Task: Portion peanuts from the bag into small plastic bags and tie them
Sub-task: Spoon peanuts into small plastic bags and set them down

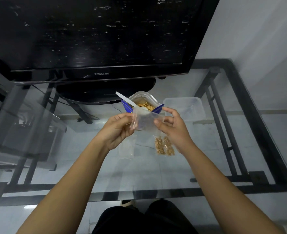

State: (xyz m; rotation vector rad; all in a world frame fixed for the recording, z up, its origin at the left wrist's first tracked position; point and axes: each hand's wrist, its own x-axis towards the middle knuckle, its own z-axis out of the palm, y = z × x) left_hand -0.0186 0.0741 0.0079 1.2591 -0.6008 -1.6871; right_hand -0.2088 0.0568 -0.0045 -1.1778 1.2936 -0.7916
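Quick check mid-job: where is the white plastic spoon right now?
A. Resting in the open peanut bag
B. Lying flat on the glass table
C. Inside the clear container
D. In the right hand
A: the white spoon sits with its bowl in the open peanut bag, handle sticking up to the left, while the left hand and right hand both hold an empty small plastic bag.

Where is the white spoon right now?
In the head view the white spoon stands in the open peanut bag near the middle of the glass table, handle leaning up to the left, just beyond the left hand and right hand.
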